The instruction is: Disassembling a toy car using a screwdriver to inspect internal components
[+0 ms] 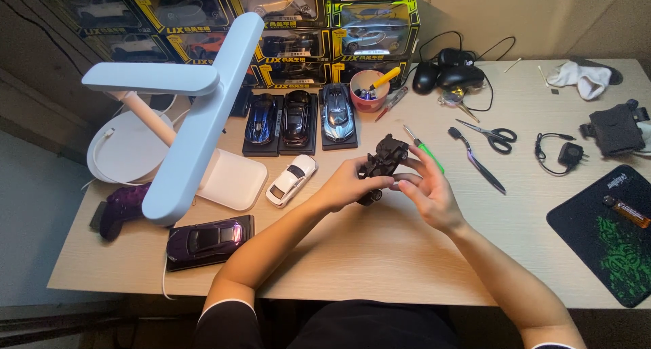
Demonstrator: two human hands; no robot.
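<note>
A small black toy car is held upside down above the middle of the wooden desk, its wheels facing up. My left hand grips its near end between thumb and fingers. My right hand touches the car's right side with its fingertips, the other fingers spread. A green-handled screwdriver lies on the desk just behind my right hand.
A white toy car, a purple one and three cars on stands sit left and behind. A white desk lamp reaches over the left. Scissors, pliers, a pink cup, boxed cars and a black mat surround.
</note>
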